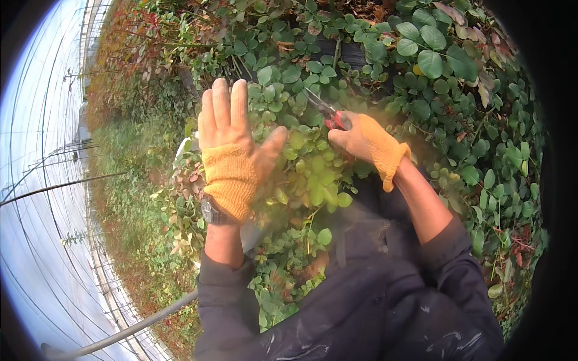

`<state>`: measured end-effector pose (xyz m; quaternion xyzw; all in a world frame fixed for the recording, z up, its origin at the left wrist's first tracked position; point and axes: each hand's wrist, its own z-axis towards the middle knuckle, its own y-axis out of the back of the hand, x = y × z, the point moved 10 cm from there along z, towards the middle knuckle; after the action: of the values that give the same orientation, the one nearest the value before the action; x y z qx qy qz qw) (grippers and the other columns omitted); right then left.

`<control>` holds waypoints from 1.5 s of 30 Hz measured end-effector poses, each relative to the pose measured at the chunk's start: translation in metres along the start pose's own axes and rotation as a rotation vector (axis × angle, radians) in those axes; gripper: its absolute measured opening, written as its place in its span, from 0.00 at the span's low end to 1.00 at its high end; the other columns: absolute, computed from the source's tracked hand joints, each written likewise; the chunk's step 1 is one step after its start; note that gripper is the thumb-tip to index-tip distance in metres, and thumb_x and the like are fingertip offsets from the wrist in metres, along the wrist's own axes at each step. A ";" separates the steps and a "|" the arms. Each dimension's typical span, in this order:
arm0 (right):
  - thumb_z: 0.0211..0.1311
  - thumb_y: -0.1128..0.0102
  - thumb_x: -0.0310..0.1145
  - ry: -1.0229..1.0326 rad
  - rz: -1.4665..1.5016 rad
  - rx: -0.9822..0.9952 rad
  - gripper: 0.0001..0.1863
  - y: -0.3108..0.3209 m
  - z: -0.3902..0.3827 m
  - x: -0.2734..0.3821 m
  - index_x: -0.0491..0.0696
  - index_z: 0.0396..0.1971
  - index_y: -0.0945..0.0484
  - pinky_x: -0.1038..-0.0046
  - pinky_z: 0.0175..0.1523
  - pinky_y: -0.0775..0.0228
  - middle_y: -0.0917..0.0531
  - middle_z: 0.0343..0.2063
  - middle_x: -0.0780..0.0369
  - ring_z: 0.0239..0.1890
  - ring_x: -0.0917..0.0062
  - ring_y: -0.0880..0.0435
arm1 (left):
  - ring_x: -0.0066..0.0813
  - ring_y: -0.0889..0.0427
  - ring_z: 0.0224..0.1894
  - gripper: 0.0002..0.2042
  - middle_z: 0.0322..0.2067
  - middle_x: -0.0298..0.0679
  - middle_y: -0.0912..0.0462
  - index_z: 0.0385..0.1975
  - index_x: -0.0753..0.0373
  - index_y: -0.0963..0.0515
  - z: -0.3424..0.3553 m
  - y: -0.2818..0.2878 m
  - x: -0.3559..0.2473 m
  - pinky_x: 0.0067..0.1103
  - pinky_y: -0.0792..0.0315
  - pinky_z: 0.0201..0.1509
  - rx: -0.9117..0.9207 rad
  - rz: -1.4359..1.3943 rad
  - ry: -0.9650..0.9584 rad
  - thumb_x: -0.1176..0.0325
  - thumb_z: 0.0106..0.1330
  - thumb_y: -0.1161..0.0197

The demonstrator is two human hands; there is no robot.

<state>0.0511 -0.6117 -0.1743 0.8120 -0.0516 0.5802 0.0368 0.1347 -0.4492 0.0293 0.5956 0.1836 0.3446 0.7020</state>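
The right hand (pixel 368 143), in an orange glove, is pressed closed around red-handled pruning shears (pixel 328 112), blades pointing far-left into green leafy plants (pixel 313 168). The left hand (pixel 232 135) is spread flat, fingers open, touching leaves.

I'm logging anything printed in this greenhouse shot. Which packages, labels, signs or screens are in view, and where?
None can be seen: only green plants, the left hand held open over them, and the right hand gripping red-handled pruning shears.
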 end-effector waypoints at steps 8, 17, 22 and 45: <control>0.63 0.37 0.41 -0.226 0.017 -0.033 0.17 0.016 0.003 -0.020 0.43 0.43 0.20 0.68 0.34 0.27 0.22 0.23 0.65 0.25 0.79 0.23 | 0.56 0.31 0.76 0.51 0.76 0.56 0.34 0.78 0.65 0.41 0.054 -0.210 0.067 0.46 0.31 0.75 0.291 0.161 0.399 0.45 0.61 0.25; 0.67 0.38 0.40 -0.049 -0.060 0.184 0.14 -0.014 0.093 0.035 0.43 0.38 0.20 0.69 0.33 0.29 0.19 0.26 0.64 0.27 0.79 0.21 | 0.48 0.21 0.67 0.33 0.61 0.42 0.17 0.66 0.52 0.20 0.039 -0.236 0.089 0.42 0.30 0.70 0.345 -0.029 0.489 0.48 0.59 0.27; 0.66 0.38 0.32 -0.121 -0.055 0.170 0.09 -0.040 0.169 0.022 0.40 0.33 0.20 0.69 0.32 0.27 0.18 0.23 0.62 0.24 0.76 0.20 | 0.45 0.25 0.69 0.35 0.62 0.40 0.19 0.62 0.52 0.21 0.047 -0.263 0.091 0.46 0.36 0.73 0.434 -0.120 0.534 0.42 0.56 0.24; 0.67 0.41 0.29 -0.179 -0.166 0.374 0.07 -0.055 0.210 0.034 0.45 0.35 0.15 0.70 0.32 0.23 0.11 0.29 0.64 0.29 0.75 0.12 | 0.24 0.16 0.38 0.18 0.50 0.30 0.11 0.56 0.60 0.14 0.042 -0.261 0.164 0.23 0.20 0.36 0.293 -1.647 0.977 0.65 0.69 0.36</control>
<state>0.2663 -0.5836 -0.2099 0.8544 0.1209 0.5002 -0.0714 0.3461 -0.3775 -0.1875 0.1530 0.8559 -0.0720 0.4887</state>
